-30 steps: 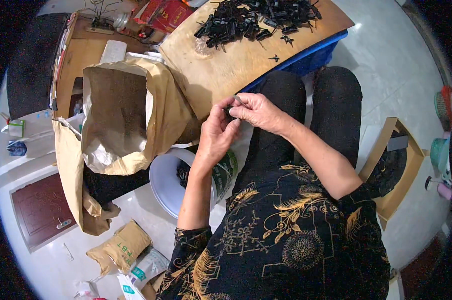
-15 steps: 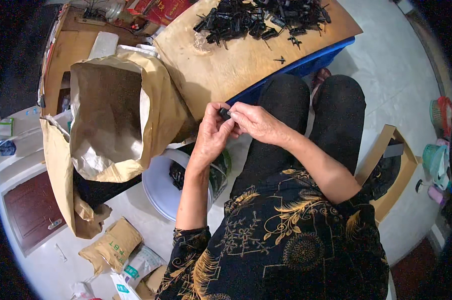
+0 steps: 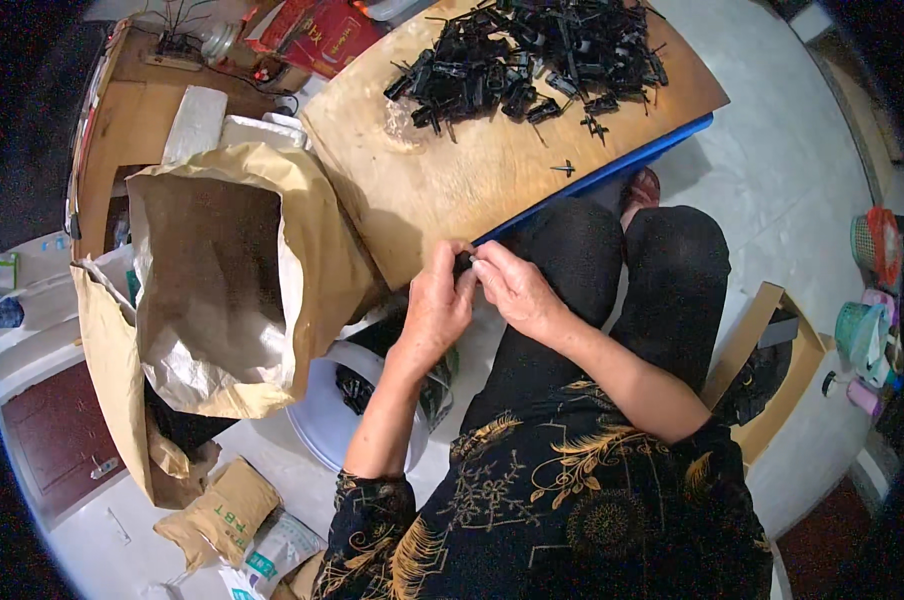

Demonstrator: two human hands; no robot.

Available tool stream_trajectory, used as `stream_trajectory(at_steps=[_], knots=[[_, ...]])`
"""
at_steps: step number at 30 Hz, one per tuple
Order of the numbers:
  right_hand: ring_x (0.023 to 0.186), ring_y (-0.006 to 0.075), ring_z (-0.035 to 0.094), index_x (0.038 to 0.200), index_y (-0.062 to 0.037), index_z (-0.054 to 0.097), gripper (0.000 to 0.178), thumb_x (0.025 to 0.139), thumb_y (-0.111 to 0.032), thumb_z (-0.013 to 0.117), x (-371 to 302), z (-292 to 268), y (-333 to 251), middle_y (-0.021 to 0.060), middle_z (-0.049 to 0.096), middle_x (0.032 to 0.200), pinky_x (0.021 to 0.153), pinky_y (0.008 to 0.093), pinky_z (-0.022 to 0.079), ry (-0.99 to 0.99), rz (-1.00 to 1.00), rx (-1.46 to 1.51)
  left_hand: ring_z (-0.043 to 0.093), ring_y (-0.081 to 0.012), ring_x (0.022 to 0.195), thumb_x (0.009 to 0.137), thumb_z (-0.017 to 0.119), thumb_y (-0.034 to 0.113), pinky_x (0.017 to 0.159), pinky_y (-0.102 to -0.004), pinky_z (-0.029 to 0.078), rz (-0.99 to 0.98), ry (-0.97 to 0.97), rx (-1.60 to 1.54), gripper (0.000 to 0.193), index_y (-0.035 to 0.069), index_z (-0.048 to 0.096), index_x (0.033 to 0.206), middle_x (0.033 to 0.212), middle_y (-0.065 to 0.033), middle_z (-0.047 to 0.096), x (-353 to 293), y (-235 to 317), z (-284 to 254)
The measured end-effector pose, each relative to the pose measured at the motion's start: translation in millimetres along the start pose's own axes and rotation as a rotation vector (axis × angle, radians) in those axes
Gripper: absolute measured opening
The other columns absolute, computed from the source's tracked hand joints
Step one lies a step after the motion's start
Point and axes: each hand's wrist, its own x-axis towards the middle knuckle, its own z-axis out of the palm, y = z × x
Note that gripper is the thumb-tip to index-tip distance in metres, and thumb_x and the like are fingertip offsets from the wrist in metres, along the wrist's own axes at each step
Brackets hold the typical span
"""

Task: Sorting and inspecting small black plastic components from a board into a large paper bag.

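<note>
Close together near the table's front edge, my left hand (image 3: 438, 303) and my right hand (image 3: 519, 290) are both closed on one small black plastic part (image 3: 463, 263). Fingers cover most of it, so its full shape is hidden. On the wooden table (image 3: 452, 190) lies a heap of black plastic parts (image 3: 522, 65) with thin stems sticking out. One little black piece (image 3: 564, 168) lies apart from the heap, nearer the table's edge.
A large brown paper sack (image 3: 327, 250) gapes at the left of the table. Below it stands a white bucket (image 3: 317, 425) with black parts inside. An opened cardboard box (image 3: 742, 335) with black contents sits right of my legs. Packed bags (image 3: 222, 510) lie on the floor.
Both hands stay together on the small black part, their fingers shifted slightly. The whole scene sits lower in the picture, as the head view has tilted up.
</note>
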Motion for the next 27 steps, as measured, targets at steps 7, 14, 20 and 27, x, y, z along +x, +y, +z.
stream_trajectory(at_steps=[7, 14, 20, 27], knots=[[0.048, 0.0029, 0.035, 0.106, -0.0033, 0.043, 0.022, 0.094, -0.022, 0.041, -1.3, -7.3, -7.2, -0.0040, 0.036, 0.061, 0.041, 0.0182, 0.030, 0.017, 0.158, 0.197, 0.051, -0.0150, 0.049, 0.092, 0.043, 0.025, 0.046, -0.0271, 0.041, -0.584, 0.230, -0.782, 0.025, 0.006, 0.046, 0.075, 0.060, -0.0054, 0.050, 104.5, -45.9, -7.6], [0.052, 0.0036, 0.036, 0.103, -0.0021, 0.047, 0.022, 0.093, -0.021, 0.044, 0.3, -7.5, -11.3, -0.0037, 0.037, 0.062, 0.046, 0.0191, 0.032, 0.009, 0.163, 0.192, 0.044, -0.0120, 0.040, 0.086, 0.054, 0.023, 0.033, -0.0243, 0.030, -0.650, 0.202, -0.868, 0.023, 0.008, 0.047, 0.070, 0.055, -0.0024, 0.047, 159.5, -76.5, 16.4], [0.054, 0.0039, 0.037, 0.102, -0.0020, 0.048, 0.021, 0.093, -0.021, 0.045, 0.5, -4.1, -8.7, -0.0039, 0.038, 0.063, 0.048, 0.0193, 0.033, 0.002, 0.155, 0.182, 0.041, -0.0104, 0.039, 0.082, 0.058, 0.023, 0.033, -0.0237, 0.028, -0.618, 0.283, -0.771, 0.024, 0.009, 0.048, 0.066, 0.052, -0.0010, 0.046, 153.2, -85.6, 17.3], [0.055, 0.0039, 0.036, 0.100, -0.0018, 0.048, 0.021, 0.092, -0.021, 0.046, 0.6, -6.3, -1.1, -0.0044, 0.038, 0.064, 0.049, 0.0190, 0.033, -0.014, 0.115, 0.125, 0.040, -0.0090, 0.040, 0.083, 0.053, 0.022, 0.036, -0.0243, 0.032, -0.630, 0.188, -0.432, 0.021, 0.008, 0.049, 0.068, 0.053, -0.0012, 0.048, 104.4, -85.0, -5.0]])
